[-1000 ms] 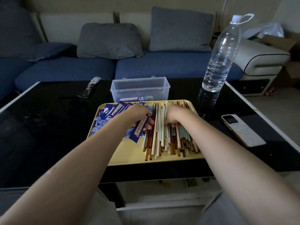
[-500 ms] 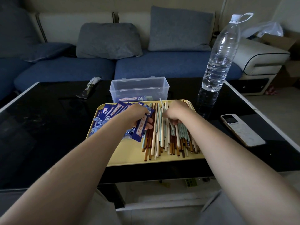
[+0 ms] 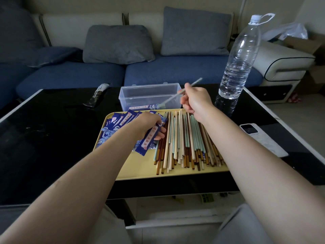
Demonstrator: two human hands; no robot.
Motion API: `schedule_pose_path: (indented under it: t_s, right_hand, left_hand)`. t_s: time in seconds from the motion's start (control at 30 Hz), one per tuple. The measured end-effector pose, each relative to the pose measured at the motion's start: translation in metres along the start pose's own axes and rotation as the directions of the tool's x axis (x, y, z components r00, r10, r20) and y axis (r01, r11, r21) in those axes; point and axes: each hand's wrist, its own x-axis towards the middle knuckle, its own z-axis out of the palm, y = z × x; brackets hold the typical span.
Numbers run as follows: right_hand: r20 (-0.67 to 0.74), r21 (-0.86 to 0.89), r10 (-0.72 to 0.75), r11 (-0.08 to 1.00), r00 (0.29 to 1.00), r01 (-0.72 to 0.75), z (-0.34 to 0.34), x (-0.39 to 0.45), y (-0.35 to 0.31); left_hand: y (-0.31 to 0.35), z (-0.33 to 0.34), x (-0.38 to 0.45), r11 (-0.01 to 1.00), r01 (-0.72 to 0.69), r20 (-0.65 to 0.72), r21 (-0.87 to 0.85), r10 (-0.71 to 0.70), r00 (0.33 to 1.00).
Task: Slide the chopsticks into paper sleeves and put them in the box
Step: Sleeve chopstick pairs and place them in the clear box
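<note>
A yellow tray (image 3: 140,171) on the black table holds a heap of blue paper sleeves (image 3: 119,120) on its left and a pile of chopsticks (image 3: 186,143) in brown, cream and pale green on its right. My left hand (image 3: 149,125) grips one blue sleeve (image 3: 146,144) over the tray. My right hand (image 3: 195,101) is raised above the pile and pinches a pale green chopstick (image 3: 171,98) that slants across the front of the clear plastic box (image 3: 149,95). A sleeved pair lies inside the box.
A tall water bottle (image 3: 239,57) stands right of the box. A white phone (image 3: 262,140) lies at the table's right edge. A dark wrapped item (image 3: 96,95) rests at the back left. A blue sofa with grey cushions is behind the table.
My right hand has lifted off the chopstick pile, up and back, carrying a pale green chopstick. My left hand keeps its hold on the blue sleeve in nearly the same place.
</note>
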Motion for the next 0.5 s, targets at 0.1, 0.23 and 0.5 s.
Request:
schedule_pose_path:
  t_s: [0.1, 0.23, 0.5]
  right_hand:
    - [-0.072, 0.026, 0.034, 0.999, 0.997, -0.032, -0.001, 0.002, 0.0]
    - [-0.14, -0.048, 0.042, 0.998, 0.989, -0.049, -0.004, 0.003, 0.004]
    - [0.01, -0.268, 0.03, 0.963, 0.999, -0.026, -0.005, 0.007, 0.012]
  left_hand:
    - [0.002, 0.001, -0.002, 0.999, -0.023, 0.014, 0.037, 0.022, 1.0]
    - [0.005, 0.001, -0.009, 0.998, -0.046, 0.03, 0.037, 0.045, 0.999]
    - [0.006, 0.004, -0.016, 0.996, -0.09, 0.058, -0.002, 0.09, 0.994]
